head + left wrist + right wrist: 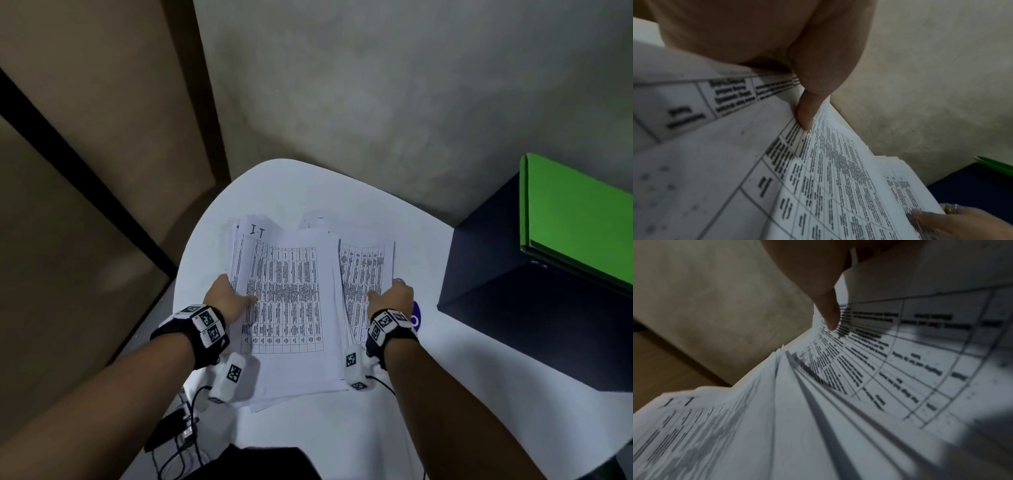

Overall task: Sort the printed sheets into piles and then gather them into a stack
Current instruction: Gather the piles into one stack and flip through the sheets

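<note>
A: How are the hands lying on the paper?

B: The left hand (228, 298) is gripping the left edge of the printed sheets (286, 298), thumb lying on top of the front page and the other fingers going underneath. The right hand (394, 297) is holding the right edge the same way, thumb (829, 311) pressing down on the table print, a ring showing on one finger. Both forearms are reaching forward, each wearing a black wrist strap with white marker blocks.

A: And where are the sheets sitting?

B: They are lying on the white table (359, 445), fanning loosely, with a second bundle (364, 270) peeking out at the right under the top pages. The paper is thin, white and matte, its edges staggering rather than lining up.

A: Is anything readable?

B: A page at the back is showing handwritten "I.T" (257, 231). The rest is a dense black grid of small text, too blurred to read.

A: What else is nearby?

B: A dark box with a green panel (575, 219) is standing at the right, and black cables (185, 431) are hanging at the table's near left edge.
</note>
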`<state>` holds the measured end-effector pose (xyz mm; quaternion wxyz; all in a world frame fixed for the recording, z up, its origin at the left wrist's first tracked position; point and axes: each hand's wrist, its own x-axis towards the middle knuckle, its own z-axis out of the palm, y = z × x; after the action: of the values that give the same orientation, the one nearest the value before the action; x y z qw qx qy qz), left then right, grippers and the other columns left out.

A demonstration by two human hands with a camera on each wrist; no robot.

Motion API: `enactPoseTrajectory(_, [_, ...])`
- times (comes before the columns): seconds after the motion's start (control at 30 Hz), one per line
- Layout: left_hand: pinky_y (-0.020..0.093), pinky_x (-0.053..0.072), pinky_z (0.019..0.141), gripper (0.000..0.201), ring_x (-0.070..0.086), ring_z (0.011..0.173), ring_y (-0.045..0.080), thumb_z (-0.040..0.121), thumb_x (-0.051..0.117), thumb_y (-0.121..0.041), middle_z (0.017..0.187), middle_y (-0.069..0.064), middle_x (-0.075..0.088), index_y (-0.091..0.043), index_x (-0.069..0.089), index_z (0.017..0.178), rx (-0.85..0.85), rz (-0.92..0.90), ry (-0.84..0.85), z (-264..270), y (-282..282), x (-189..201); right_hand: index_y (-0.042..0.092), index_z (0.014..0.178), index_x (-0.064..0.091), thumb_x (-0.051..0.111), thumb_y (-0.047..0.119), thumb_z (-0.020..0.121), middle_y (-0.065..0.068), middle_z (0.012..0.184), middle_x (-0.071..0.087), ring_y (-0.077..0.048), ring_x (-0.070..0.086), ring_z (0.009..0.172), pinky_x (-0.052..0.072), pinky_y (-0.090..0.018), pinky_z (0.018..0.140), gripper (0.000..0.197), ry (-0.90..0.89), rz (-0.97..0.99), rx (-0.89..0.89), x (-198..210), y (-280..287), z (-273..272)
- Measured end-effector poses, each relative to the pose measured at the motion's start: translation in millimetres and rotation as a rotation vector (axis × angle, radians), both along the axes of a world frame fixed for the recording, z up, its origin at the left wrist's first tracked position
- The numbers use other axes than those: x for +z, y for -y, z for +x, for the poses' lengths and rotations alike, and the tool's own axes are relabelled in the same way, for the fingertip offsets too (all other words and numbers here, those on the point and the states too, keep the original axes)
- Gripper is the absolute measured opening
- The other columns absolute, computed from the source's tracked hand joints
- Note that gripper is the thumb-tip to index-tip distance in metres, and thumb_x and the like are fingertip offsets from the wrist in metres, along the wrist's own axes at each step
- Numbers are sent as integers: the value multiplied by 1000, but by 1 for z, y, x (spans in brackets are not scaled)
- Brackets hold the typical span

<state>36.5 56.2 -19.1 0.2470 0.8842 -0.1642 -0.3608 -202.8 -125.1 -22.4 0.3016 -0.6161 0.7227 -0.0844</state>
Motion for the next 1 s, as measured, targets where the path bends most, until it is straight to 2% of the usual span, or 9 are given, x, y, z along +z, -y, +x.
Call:
enactPoseTrajectory(0.1, [36, 43, 71, 45, 57, 90, 29, 84, 78, -27, 95, 10, 57, -5, 47, 110, 2, -2, -6, 1, -1, -2, 1, 142, 42, 68, 14, 91, -21, 134, 57, -38, 56, 123, 49, -44, 97, 59, 34, 13, 42, 3, -6, 10])
enactPoseTrajectory(0.23, [37, 45, 73, 45, 58, 94, 31, 84, 78, -26, 100, 14, 59, -4, 48, 109, -10, 2, 1, 4, -3, -1, 4, 142, 41, 62, 12, 94, -23, 128, 61, -40, 61, 114, 52, -41, 89, 53, 63, 72, -48, 14, -10, 8])
enactPoseTrajectory(0.4, [39, 46, 78, 49, 58, 99, 32, 84, 78, -27, 108, 15, 59, -3, 48, 115, -17, 17, 6, 5, -6, 3, 7, 143, 46, 63, 17, 94, -22, 139, 54, -43, 55, 123, 48, -46, 100, 53, 111, -36, -87, 55, 4, -14])
enactPoseTrajectory(0.57, [40, 48, 83, 58, 58, 106, 33, 84, 78, -27, 115, 16, 59, -1, 47, 125, -23, 28, -3, 5, -6, 5, 11, 112, 65, 73, 20, 86, -15, 102, 69, -32, 65, 96, 57, -44, 87, 28, 301, -368, -94, 120, 34, -35])
enactPoseTrajectory(0.7, [38, 45, 78, 48, 56, 97, 30, 88, 74, -26, 103, 12, 56, -2, 46, 119, -16, 16, -24, 3, -5, 6, 12, 103, 68, 81, 17, 79, -6, 94, 72, -22, 70, 82, 59, -37, 79, 28, 541, -414, -117, 161, 48, -43])
enactPoseTrajectory(0.8, [38, 45, 83, 44, 56, 100, 31, 94, 64, -26, 102, 12, 54, -1, 40, 122, 1, -43, -86, -5, -4, 7, 14, 94, 69, 84, 16, 74, -6, 91, 74, -27, 73, 83, 61, -42, 77, 26, 574, -292, -80, 148, 41, -34])
enactPoseTrajectory(0.87, [39, 42, 91, 45, 54, 112, 33, 100, 54, -31, 117, 15, 54, -2, 36, 130, 15, -80, -143, -6, -3, 7, 12, 93, 65, 84, 16, 75, -3, 85, 70, -26, 70, 79, 58, -37, 72, 26, 517, -178, -36, 124, 27, -21])
enactPoseTrajectory(0.93, [39, 36, 108, 63, 46, 132, 32, 103, 40, -46, 145, 18, 46, 0, 33, 145, 73, -136, -217, -1, -3, 7, 13, 97, 60, 83, 17, 78, 0, 86, 67, -22, 67, 79, 53, -33, 75, 30, 477, -50, 8, 94, 4, -6])
enactPoseTrajectory(1.0, [45, 25, 120, 91, 34, 145, 31, 92, 27, -72, 158, 15, 34, -3, 31, 153, 201, -200, -377, 5, -2, 9, 14, 106, 59, 80, 21, 82, 1, 101, 69, -23, 67, 91, 53, -32, 83, 33, 440, 86, 66, 61, -18, 7])
